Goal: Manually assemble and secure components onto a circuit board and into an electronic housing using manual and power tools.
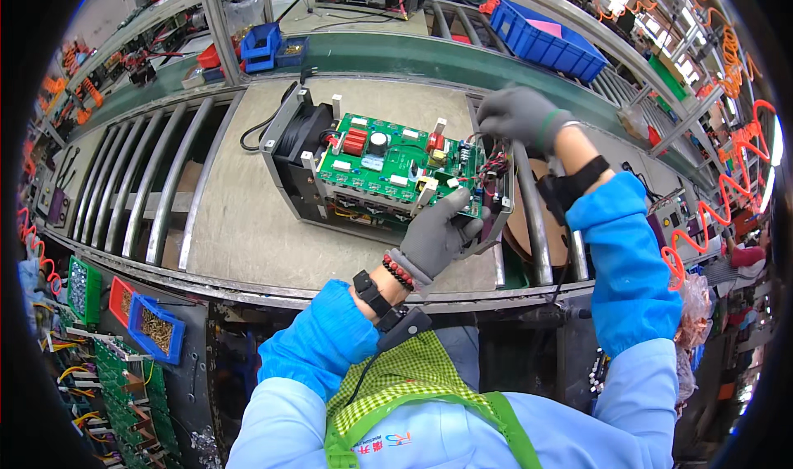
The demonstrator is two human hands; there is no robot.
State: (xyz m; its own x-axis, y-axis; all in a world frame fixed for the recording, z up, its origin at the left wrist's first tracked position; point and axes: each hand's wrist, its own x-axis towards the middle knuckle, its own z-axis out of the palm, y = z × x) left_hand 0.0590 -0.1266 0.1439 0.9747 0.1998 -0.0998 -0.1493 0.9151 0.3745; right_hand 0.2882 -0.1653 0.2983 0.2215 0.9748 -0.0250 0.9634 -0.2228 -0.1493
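We note our gloved left hand [436,236], fingers curled, grip closed on the green circuit board's [396,165] near edge; right hand [520,116] pinches wires [493,165] beyond its far corner.

I see a grey table [239,221] with metal rollers [157,180] at its left — an open chassis with a green circuit board [388,168] sits directly on it.

An open metal machine chassis [330,168] lies tilted on a grey work board, a green circuit board [392,168] with red, white and black components mounted across its top.
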